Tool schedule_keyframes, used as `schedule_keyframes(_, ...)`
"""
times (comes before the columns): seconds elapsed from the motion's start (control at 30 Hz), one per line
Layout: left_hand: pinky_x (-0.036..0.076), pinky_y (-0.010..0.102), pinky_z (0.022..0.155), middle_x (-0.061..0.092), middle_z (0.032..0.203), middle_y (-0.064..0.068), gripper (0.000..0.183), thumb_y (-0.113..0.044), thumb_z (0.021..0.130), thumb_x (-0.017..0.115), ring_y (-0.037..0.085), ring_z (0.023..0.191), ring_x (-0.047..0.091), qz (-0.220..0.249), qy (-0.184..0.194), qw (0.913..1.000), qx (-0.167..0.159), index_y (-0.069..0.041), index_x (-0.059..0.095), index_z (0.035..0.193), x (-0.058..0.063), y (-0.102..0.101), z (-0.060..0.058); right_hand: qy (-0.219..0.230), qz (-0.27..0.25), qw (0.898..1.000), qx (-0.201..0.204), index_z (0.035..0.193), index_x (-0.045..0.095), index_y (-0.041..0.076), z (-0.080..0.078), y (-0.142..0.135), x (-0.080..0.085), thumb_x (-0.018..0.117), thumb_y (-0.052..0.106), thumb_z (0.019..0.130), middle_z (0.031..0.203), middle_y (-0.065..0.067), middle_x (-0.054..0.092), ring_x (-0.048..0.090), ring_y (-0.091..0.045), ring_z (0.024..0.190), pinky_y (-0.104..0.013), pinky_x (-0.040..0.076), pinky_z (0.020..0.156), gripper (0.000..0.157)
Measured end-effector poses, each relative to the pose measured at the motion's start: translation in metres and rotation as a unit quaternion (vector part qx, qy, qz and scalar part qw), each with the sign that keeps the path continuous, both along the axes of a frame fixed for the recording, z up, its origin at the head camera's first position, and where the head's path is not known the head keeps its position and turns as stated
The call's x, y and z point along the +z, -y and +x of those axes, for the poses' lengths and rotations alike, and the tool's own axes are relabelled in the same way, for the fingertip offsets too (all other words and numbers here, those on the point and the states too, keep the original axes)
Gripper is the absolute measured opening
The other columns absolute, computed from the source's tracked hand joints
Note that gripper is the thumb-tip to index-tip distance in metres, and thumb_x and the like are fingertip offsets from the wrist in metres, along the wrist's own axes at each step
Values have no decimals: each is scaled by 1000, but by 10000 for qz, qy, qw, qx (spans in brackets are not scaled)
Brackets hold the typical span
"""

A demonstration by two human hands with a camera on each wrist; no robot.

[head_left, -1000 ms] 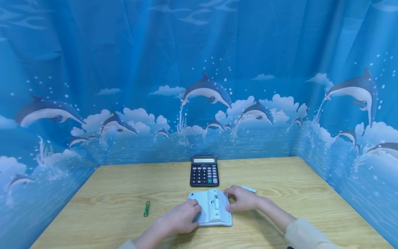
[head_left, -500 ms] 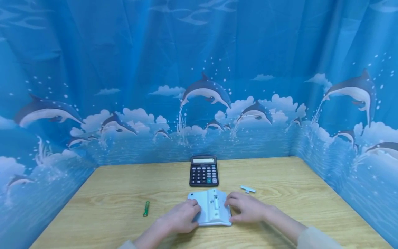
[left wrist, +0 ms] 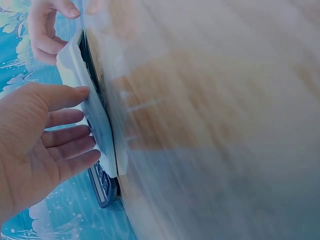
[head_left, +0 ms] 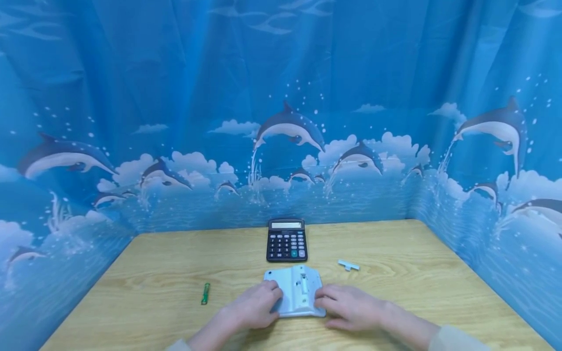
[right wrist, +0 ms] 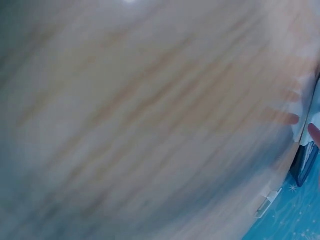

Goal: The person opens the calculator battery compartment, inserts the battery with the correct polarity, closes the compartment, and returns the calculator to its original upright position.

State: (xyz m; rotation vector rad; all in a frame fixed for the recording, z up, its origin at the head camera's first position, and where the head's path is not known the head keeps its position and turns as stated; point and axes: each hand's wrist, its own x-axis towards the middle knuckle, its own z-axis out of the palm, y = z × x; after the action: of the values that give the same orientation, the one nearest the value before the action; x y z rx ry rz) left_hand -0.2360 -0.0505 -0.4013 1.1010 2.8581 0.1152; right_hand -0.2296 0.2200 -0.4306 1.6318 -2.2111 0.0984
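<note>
White device (head_left: 290, 290), edges partly hidden, left hand (head_left: 259, 304) gripping; right hand (head_left: 349, 307) touching

Behind the device (head_left: 288, 291) lies a calculator (head_left: 287, 242) — battery (head_left: 205, 294) left, cover (head_left: 349, 265) back right (all on 1 table (head_left: 149, 273)).

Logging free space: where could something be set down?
Bare table left of the green cylinder, between it and the calculator, and right of the white piece. Crowded: the middle, where left hand and right hand flank the white device near the calculator.
</note>
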Motion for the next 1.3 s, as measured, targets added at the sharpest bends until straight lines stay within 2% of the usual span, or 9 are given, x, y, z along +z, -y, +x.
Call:
schedule_keyframes(0.13, 47, 24, 77, 57, 95, -5, 34, -26, 76, 73, 6, 86, 52, 62, -61, 10000, -40, -14, 64, 106, 0, 1, 0, 12, -91, 9999, 116, 119, 52, 11, 1, 1, -1, 63, 29, 87, 121, -5, 51, 52, -14, 107, -25, 44, 91, 39)
schedule_keyframes(0.3, 47, 23, 76, 57, 95, -4, 34, -26, 76, 73, 7, 85, 52, 109, -120, 9998, -96, -13, 64, 106, 1, 2, -1, 190, -251, 9995, 71, 119, 52, 11, 1, 2, 0, 64, 20, 85, 120, -5, 51, 52, -14, 107, -24, 44, 90, 37)
schedule_keyframes(0.53, 47, 23, 76, 57, 95, -4, 33, -27, 77, 73, 6, 85, 52, 143, -131, 9997, -174, -14, 64, 106, 2, 3, -3, 39, -357, 9993, 104, 115, 55, 11, -1, 3, -3, 66, 19, 83, 117, -6, 52, 53, -15, 105, -24, 44, 91, 35)
schedule_keyframes(0.67, 47, 23, 73, 57, 93, -6, 31, -28, 79, 70, 5, 83, 52, 457, 150, 9987, -162, -13, 65, 105, 3, 10, -6, -105, -310, 9993, 196, 116, 54, 10, -3, 3, -5, 64, 20, 85, 118, -6, 52, 53, -15, 105, -25, 44, 91, 35)
schedule_keyframes(0.83, 49, 29, 80, 61, 100, -3, 35, -30, 77, 72, 11, 91, 57, 784, 491, 9957, 110, -11, 66, 106, 5, 23, -10, -125, -175, 9996, 169, 119, 52, 11, -2, 4, -6, 62, 22, 87, 119, -6, 51, 53, -15, 107, -25, 44, 91, 36)
schedule_keyframes(0.93, 49, 30, 82, 61, 103, -3, 39, -33, 74, 74, 12, 94, 56, 614, 590, 9963, 117, -14, 66, 108, 6, 27, -9, 84, -149, 9998, -71, 120, 53, 11, 0, 4, -5, 62, 25, 87, 119, -5, 53, 53, -14, 106, -26, 45, 90, 37)
schedule_keyframes(1.0, 49, 29, 81, 60, 104, -4, 40, -35, 73, 75, 11, 94, 56, 485, 602, 9970, 87, -17, 66, 108, 5, 27, -9, 294, -156, 9988, -368, 120, 54, 10, 3, 7, -3, 62, 28, 88, 118, -5, 53, 54, -15, 106, -28, 46, 88, 38)
schedule_keyframes(1.17, 49, 28, 80, 60, 102, -4, 37, -31, 73, 76, 10, 93, 56, 451, 410, 9981, 75, -17, 67, 106, 2, 25, -7, 724, -351, 9905, -1113, 121, 54, 8, 8, 17, 1, 59, 39, 88, 118, -7, 54, 54, -19, 106, -33, 48, 87, 45)
schedule_keyframes(1.3, 50, 27, 78, 61, 99, -2, 33, -27, 73, 76, 10, 91, 57, 546, 316, 9979, 115, -16, 69, 103, 1, 24, -7, 792, -629, 9869, -1257, 118, 56, 6, 8, 23, 0, 63, 38, 85, 115, -7, 55, 54, -20, 105, -35, 48, 87, 46)
